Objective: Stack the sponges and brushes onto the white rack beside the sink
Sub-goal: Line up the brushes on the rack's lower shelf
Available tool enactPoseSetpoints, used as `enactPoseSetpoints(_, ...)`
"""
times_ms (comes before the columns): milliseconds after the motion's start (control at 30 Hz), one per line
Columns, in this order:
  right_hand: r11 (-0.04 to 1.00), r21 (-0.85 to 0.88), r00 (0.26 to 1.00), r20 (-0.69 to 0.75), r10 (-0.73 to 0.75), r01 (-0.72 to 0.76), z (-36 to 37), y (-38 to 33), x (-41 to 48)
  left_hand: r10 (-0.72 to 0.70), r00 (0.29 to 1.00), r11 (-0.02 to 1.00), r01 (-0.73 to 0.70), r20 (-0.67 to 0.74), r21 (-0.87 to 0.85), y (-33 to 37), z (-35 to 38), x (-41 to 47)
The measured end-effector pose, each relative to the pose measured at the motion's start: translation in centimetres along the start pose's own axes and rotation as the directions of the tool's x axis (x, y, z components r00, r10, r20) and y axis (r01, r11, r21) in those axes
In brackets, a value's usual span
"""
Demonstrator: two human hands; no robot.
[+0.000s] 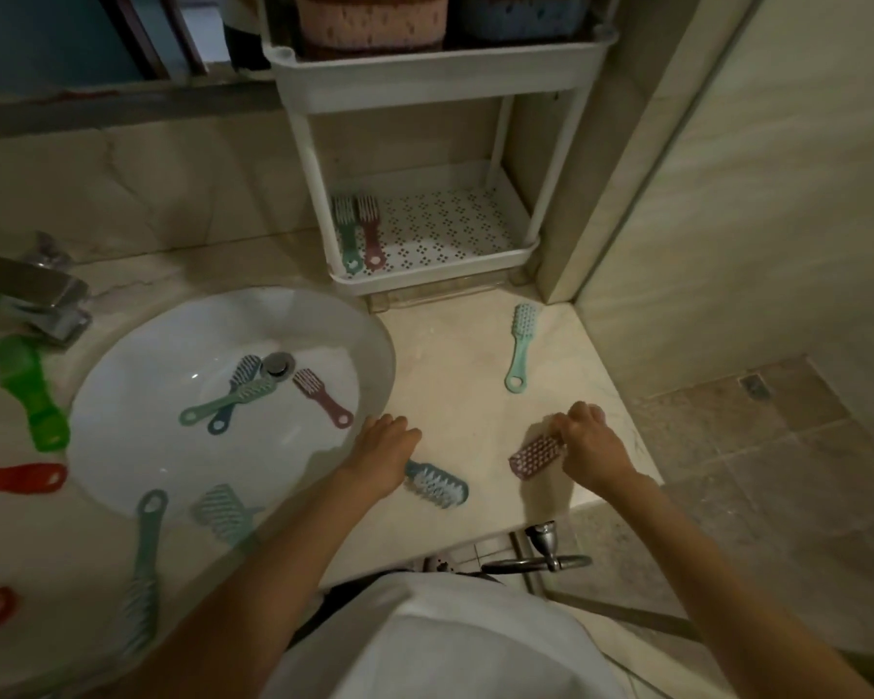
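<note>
Left hand [384, 454] fingers curl round the blue brush [437, 484] at six o'clock; right hand [594, 441] fingers grip the mauve brush [536, 456] at four. At twelve, the white rack [440, 267] holds two brushes [345, 229]; the sink [147, 396], at nine, holds three.

The sponges [369, 22] are cut off above, a red brush [21, 476] at left.
</note>
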State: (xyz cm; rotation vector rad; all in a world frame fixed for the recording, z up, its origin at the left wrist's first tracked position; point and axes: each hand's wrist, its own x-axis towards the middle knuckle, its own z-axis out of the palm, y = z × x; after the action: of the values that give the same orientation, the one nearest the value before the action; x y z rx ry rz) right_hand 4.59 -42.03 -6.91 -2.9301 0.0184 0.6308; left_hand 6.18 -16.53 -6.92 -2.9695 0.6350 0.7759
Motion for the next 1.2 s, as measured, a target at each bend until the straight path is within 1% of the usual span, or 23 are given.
enactPoseSetpoints(100, 0.999, -0.037, 0.999, -0.016, 0.039, -0.040, 0.9, 0.4, 0.0, -0.053, 0.998, 0.996, 0.054, 0.017, -0.069, 0.3, -0.3, 0.0)
enactPoseSetpoints(200, 0.999, -0.049, 0.999, -0.043, 0.016, -0.018, 1.0, 0.3, 0.0, -0.072, 0.997, 0.972, 0.074, 0.018, -0.221, 0.3, -0.5, -0.4)
enactPoseSetpoints(300, 0.999, -0.050, 1.000, -0.015, -0.020, 0.019, 0.9, 0.4, 0.4, -0.119, 0.993, 0.914, 0.102, -0.018, -0.393, 0.0, -0.7, -0.4)
enactPoseSetpoints(400, 0.997, -0.063, 0.999, 0.015, -0.032, 0.033, 0.5, 0.1, 0.6, -0.189, 0.981, 0.833, 0.138, -0.041, -0.536, -0.3, -1.5, -0.2)
enactPoseSetpoints(500, 0.996, -0.074, 0.999, 0.035, -0.036, 0.039, 0.3, -0.3, 0.9, -0.253, 0.966, 0.759, 0.169, -0.046, -0.628, -0.3, -2.9, 0.1)
enactPoseSetpoints(567, 0.998, -0.026, 0.998, 0.030, -0.050, 0.051, -0.1, -0.8, 1.3, -0.294, 0.953, 0.736, 0.178, -0.072, -0.653, -0.4, -4.0, 0.2)
enactPoseSetpoints(667, 0.995, 0.065, 0.996, -0.044, -0.074, 0.076, -1.4, -2.2, 2.1, -0.359, 0.923, 0.689, 0.162, -0.139, -0.707, -0.8, -5.7, 0.8)
enactPoseSetpoints(733, 0.980, 0.181, 0.993, -0.101, -0.063, 0.081, -2.7, -3.4, 3.0, -0.417, 0.891, 0.635, 0.144, -0.180, -0.758, -1.2, -7.0, 1.4)
enactPoseSetpoints(833, 0.937, 0.342, 0.991, -0.127, -0.031, 0.073, -5.3, -5.7, 5.0, -0.458, 0.866, 0.549, 0.095, -0.203, -0.831, -2.2, -9.4, 3.2)
enactPoseSetpoints(900, 0.897, 0.435, 0.991, -0.133, -0.020, 0.077, -7.1, -7.2, 6.9, -0.481, 0.856, 0.493, 0.088, -0.187, -0.866, -3.2, -11.4, 4.9)
enactPoseSetpoints(967, 0.854, 0.510, 0.987, -0.161, -0.023, 0.103, -9.0, -8.6, 9.0, -0.514, 0.838, 0.415, 0.055, -0.184, -0.908, -4.1, -13.4, 6.9)
enactPoseSetpoints(1000, 0.833, 0.540, 0.984, -0.178, -0.025, 0.119, -9.8, -9.2, 10.2, -0.538, 0.824, 0.371, 0.045, -0.175, -0.927, -4.4, -14.4, 8.0)
enactPoseSetpoints(1067, 0.801, 0.584, 0.981, -0.191, -0.019, 0.129, -11.4, -10.2, 12.6, -0.576, 0.803, 0.319, 0.049, -0.153, -0.947, -5.1, -16.1, 10.2)
enactPoseSetpoints(1200, 0.755, 0.645, 0.981, -0.193, 0.014, 0.116, -13.1, -11.8, 17.5, -0.582, 0.809, 0.281, 0.106, -0.081, -0.954, -6.2, -17.7, 14.8)
